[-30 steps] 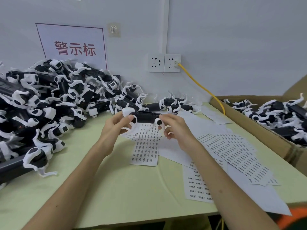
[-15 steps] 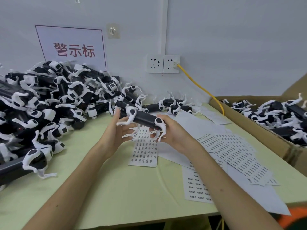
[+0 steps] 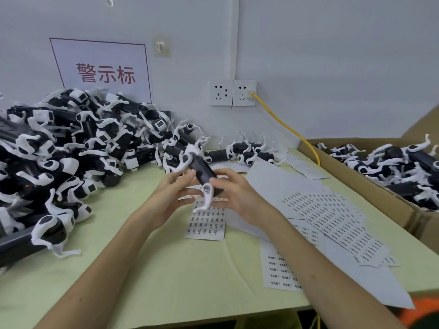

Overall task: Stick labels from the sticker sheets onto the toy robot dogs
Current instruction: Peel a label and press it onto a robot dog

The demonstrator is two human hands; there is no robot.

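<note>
I've turned toy robot dog (image 3: 202, 168) from crosswise to end-on above worktop (image 3: 166, 281) centre: R hand (image 3: 237, 195) wraps its near end, L hand (image 3: 166, 200) fingers near-straight, steadying. Prob. baring label face.

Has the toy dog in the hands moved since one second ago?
Yes. The toy dog has turned from crosswise to slanted, with one end now pointing toward the sticker sheet.
</note>
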